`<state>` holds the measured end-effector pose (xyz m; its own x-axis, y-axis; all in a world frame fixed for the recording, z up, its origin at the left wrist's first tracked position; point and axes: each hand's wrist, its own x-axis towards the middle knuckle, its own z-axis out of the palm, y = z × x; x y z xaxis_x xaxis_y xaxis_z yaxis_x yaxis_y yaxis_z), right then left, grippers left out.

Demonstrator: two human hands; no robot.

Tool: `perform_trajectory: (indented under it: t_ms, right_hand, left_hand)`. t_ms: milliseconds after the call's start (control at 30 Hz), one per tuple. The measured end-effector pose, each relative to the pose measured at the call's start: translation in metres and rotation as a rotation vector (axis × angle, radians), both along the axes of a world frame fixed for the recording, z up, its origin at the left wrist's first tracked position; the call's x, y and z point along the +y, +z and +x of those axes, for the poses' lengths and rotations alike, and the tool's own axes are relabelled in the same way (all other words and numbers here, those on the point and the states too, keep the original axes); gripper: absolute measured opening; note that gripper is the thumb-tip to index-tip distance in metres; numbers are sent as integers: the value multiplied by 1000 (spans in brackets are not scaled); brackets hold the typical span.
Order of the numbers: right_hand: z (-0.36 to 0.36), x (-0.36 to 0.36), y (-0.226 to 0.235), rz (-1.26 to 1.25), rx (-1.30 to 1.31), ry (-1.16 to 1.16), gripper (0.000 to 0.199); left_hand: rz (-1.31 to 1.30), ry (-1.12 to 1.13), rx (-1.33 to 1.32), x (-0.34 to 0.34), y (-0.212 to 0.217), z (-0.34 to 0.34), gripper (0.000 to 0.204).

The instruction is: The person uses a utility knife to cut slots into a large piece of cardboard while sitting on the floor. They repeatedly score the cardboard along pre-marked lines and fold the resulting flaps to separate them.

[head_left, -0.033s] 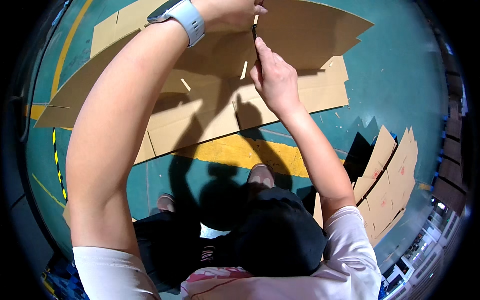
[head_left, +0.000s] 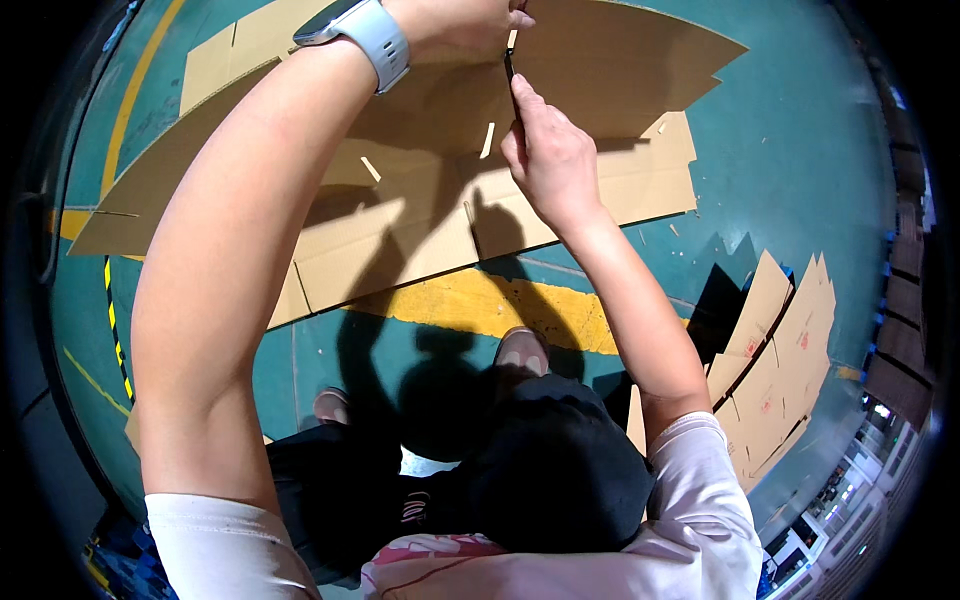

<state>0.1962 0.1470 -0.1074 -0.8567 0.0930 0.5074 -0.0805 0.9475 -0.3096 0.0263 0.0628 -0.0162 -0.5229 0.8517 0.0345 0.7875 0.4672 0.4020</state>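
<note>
A large brown cardboard sheet (head_left: 620, 70) stands raised in front of me, its curved upper edge running across the top of the view. My left hand (head_left: 455, 28), with a watch on its wrist, is at the sheet's upper middle; its fingers are bent closed at the cardboard, partly cut off by the view's edge. My right hand (head_left: 553, 155) grips a slim black utility knife (head_left: 515, 85), forefinger stretched along it. The knife's tip meets the sheet at a narrow pale slot (head_left: 512, 40), just below my left fingertips.
Under the raised sheet lies more flat cardboard (head_left: 360, 250) with small cut strips (head_left: 487, 140) on it. A stack of cardboard pieces (head_left: 775, 380) lies to the right. Yellow bands (head_left: 480, 305) cross the green floor (head_left: 800, 150). My shoes (head_left: 522, 350) are just behind the cardboard.
</note>
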Motion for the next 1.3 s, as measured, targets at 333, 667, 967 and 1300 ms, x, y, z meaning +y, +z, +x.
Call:
perform_trajectory:
  t_ms: [333, 667, 967, 1300]
  right_hand:
    - [7, 6, 21, -6, -27, 7, 43]
    - [-14, 19, 18, 46, 5, 39, 48]
    - [-6, 9, 11, -3, 18, 37, 51]
    - [9, 10, 7, 22, -63, -2, 53]
  left_hand:
    - [40, -53, -99, 2, -6, -5, 23]
    - [39, -50, -91, -1, -3, -7, 21]
    - [-21, -2, -95, -2, 7, -3, 18]
    - [7, -71, -112, 0, 7, -3, 16]
